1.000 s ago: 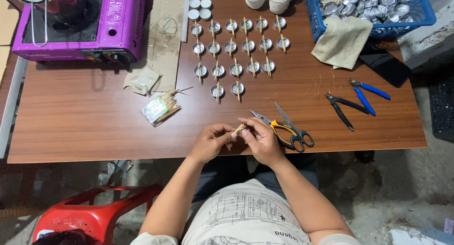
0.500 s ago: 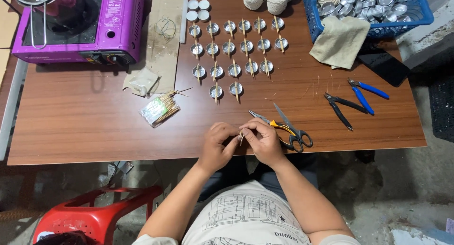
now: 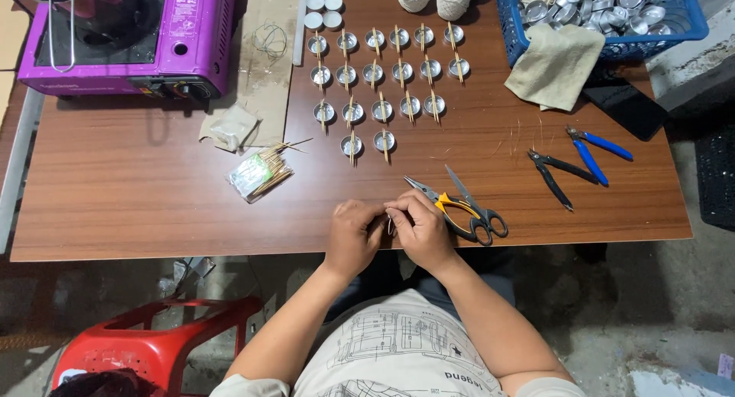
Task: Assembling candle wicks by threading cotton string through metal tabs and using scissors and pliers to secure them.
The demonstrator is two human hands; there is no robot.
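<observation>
Hands barely shifted, left hand [image 3: 354,232] and right hand [image 3: 419,227] pinched together on a small item, mostly hidden by fingers.

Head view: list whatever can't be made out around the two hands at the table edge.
- Small item pinched between the left hand and right hand: head view, too small, covered by the fingers.
- Scissors: head view, part near the yellow handle hidden behind the right hand.
- Blue basket: head view, cut off by the top edge.
- Purple stove: head view, top and left cut off by the frame.
</observation>
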